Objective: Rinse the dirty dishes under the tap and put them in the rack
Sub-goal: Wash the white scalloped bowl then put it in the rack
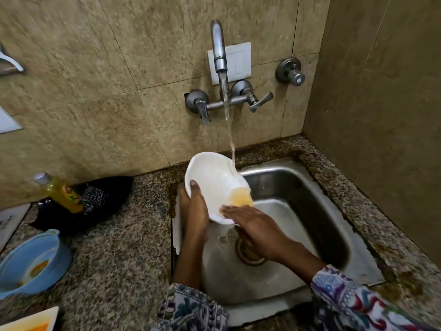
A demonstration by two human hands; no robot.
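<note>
Plate (212,180), white, tilted over sink (334,225) under tap (219,51) stream, left hand (193,206) gripping its edge, right hand (253,223) flat-fingered on its face; best rubbed until orange residue drains off.

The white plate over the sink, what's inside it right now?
Tap water lands in the white plate, pooling as orange-tinted liquid at its lower edge. The right hand rests its fingers there, hiding that part. The left hand grips the rim.
</note>
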